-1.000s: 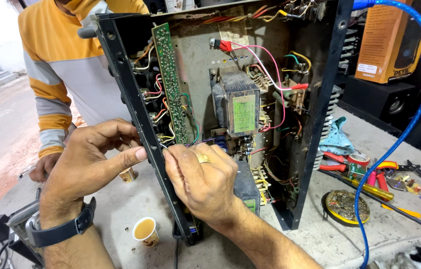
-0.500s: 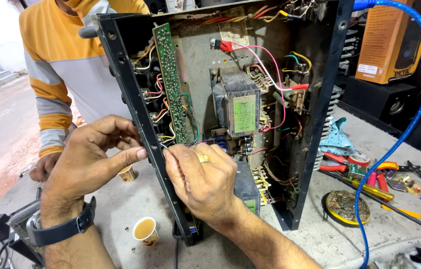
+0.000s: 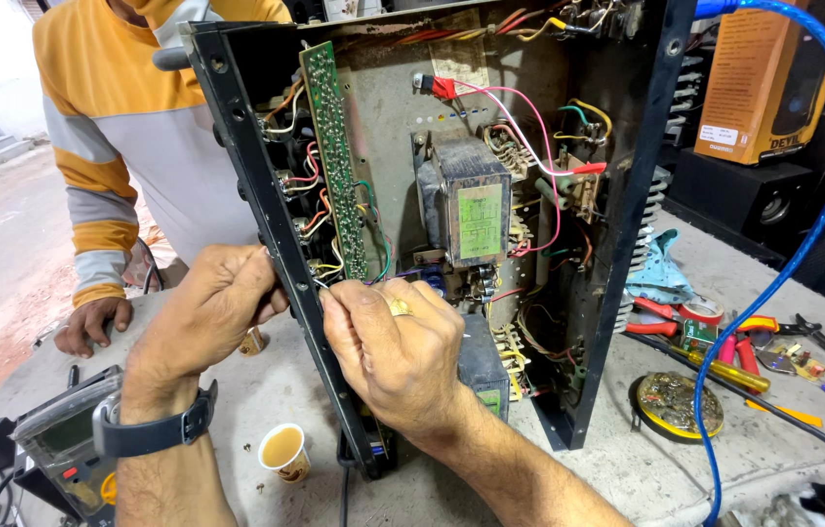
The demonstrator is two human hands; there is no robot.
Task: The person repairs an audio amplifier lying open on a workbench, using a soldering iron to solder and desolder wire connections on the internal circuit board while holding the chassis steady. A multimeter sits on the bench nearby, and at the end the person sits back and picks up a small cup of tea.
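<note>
Chassis: one black metal amplifier case point(image 3: 627, 224), stood on end in the middle of the concrete bench point(image 3: 627, 468), its open inside facing the camera. Likely heavy and stiff because of the transformer; best gripped by the frame edges, never by the wiring.

Other person: one, at far left in an orange and grey striped shirt point(image 3: 129, 117), a hand point(image 3: 90, 325) resting on the bench edge.

Transformer: one grey block point(image 3: 466, 210) with a green label, bolted mid-chassis (probably the main weight).

Circuit board: one narrow green board point(image 3: 334, 156) set edgewise along the left side, with many thin coloured wires; brittle at the solder joints, I judge, so hold by its edges.

Left hand point(image 3: 212, 312): wearing a wristwatch, fingers curled shut against the outer side of the chassis's left rail, pinched at its edge; what it grips there, I cannot tell.

Right hand point(image 3: 398, 351): ring on one finger, fingers bunched tight at the rail just below the board, meeting the left fingertips; any small thing pinched between them is hidden.

Meter: one multimeter point(image 3: 66, 449) at near left.

Hand tools: several red-handled pliers and a yellow-handled screwdriver point(image 3: 724, 369) at right, count unclear in the clutter.

Cable: one blue cable point(image 3: 812, 234) looping down the right.

Cup: one small paper cup point(image 3: 282, 451) of brownish drink, near, just beside the chassis foot (easily spilled).
</note>
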